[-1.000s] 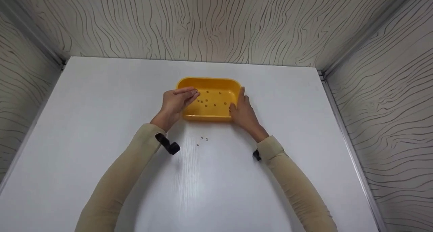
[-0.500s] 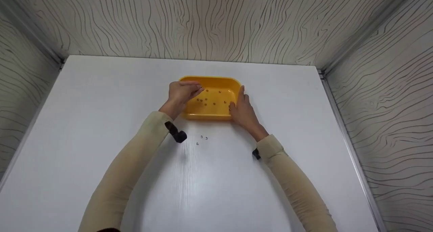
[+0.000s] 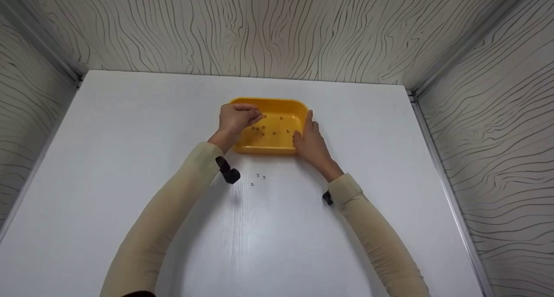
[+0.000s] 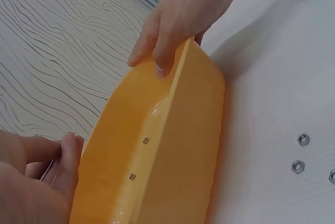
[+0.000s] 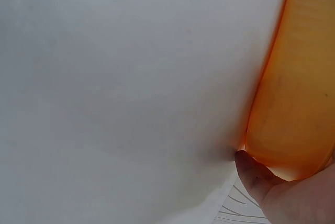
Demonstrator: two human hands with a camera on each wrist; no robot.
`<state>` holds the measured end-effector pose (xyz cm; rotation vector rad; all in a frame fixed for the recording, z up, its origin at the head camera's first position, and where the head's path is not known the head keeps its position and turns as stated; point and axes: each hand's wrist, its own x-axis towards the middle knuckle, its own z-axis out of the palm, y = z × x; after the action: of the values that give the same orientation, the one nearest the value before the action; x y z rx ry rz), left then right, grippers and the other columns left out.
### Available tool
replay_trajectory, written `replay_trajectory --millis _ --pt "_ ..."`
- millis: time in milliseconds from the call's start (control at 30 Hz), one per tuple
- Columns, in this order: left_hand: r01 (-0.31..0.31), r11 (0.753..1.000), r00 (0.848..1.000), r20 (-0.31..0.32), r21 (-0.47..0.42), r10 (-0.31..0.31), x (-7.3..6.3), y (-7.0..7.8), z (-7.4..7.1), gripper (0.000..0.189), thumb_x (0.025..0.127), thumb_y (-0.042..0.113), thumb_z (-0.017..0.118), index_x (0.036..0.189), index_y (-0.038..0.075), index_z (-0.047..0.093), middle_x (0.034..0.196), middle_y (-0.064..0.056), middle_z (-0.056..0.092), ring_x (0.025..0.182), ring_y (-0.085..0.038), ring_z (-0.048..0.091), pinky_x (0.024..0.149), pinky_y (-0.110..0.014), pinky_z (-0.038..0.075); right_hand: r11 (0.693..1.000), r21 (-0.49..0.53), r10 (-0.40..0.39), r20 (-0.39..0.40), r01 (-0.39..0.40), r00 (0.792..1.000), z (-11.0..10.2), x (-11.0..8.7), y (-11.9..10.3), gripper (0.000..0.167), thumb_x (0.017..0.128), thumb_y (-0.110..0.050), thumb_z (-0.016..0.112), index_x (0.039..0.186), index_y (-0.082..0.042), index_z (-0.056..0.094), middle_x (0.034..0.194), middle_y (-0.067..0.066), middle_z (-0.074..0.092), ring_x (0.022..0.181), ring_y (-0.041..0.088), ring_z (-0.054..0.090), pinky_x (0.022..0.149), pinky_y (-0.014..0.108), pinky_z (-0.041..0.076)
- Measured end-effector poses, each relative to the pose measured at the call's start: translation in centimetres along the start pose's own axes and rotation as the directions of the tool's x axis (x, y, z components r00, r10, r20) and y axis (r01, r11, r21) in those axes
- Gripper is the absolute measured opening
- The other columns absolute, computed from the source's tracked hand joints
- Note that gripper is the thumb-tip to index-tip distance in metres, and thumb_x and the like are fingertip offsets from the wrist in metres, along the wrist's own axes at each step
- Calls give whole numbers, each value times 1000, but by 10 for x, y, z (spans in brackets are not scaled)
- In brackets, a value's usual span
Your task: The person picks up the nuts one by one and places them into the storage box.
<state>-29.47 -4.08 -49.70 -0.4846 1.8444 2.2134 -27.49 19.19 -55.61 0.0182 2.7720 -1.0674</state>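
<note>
A yellow plastic tray point(image 3: 272, 150) stands on the table with several small metal nuts point(image 3: 274, 133) scattered on its floor. My left hand point(image 3: 236, 120) is above the tray's left side, thumb and fingertips pinched together; the nut between them is hidden by the fingers in the head view and in the left wrist view. At the other end, my right hand point(image 3: 314, 144) grips the tray's right wall, thumb inside and fingers outside. Loose hex nuts point(image 4: 298, 166) lie on the table in front of the tray.
The white table point(image 3: 277, 236) is bounded by wood-patterned panels point(image 3: 259, 33) at the back and both sides. A black wrist camera point(image 3: 229, 172) hangs below the left cuff, close to the loose nuts.
My left hand has moved right and slightly forward over the tray, its fingertips staying together. The right hand and the tray have barely shifted; the loose nuts lie in the same place.
</note>
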Motion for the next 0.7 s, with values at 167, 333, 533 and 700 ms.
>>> replay_trajectory --millis 167,333,533,700 --pt "-47 999 999 21 26 46 -8 3 -8 29 98 4 71 126 -6 71 111 -11 71 99 -18 78 90 -27 63 1000 -3 -1 -3 1 1000 1 0 -1 82 110 -30 45 169 -9 -9 161 25 33 107 28 53 98 44 48" --pt "-188 960 981 81 208 175 -32 4 -17 24 98 9 72 120 1 75 110 -11 72 94 -17 74 86 -25 63 1000 -14 -1 8 2 1000 0 0 -3 83 110 -31 44 168 -9 -10 165 27 30 112 31 54 105 48 48" --pt "-404 746 914 262 529 309 -62 -6 -22 14 97 19 75 108 11 80 102 -6 76 82 -19 61 69 -23 52 1000 -11 8 -3 -8 1000 -2 1 -2 84 110 -31 45 168 -11 -11 166 27 28 113 31 53 106 48 48" --pt "-507 569 861 415 648 294 -81 -26 -27 11 97 16 73 104 9 80 88 -4 71 78 -17 57 69 -28 49 1000 -3 15 9 -15 1000 -1 0 -1 84 110 -32 45 168 -13 -11 167 25 27 114 30 53 105 46 48"
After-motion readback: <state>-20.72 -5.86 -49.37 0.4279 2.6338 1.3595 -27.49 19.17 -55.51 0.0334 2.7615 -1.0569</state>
